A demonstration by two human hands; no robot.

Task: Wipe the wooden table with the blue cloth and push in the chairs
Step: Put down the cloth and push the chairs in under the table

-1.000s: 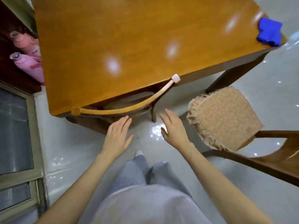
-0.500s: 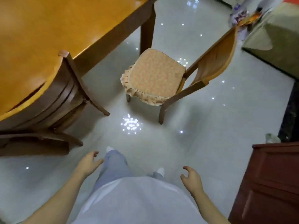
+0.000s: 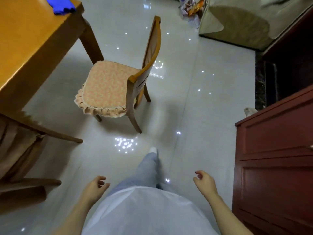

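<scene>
On the head camera, the worktop [image 3: 33, 39] fills the upper left of the frame. The blue cloth [image 3: 61, 5] lies on its corner at the very top left. A chair [image 3: 105, 87] with a soft seat stands out on the floor [image 3: 186, 102] in the middle, beside the worktop's leg. The left hand [image 3: 94, 187] and right hand [image 3: 205, 182] hang low, loose, holding nothing. I think this chair is next: walk up, take its back, push it under.

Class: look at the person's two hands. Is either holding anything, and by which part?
Nothing is held: the left hand and right hand hang loosely curled, touching nothing.
</scene>
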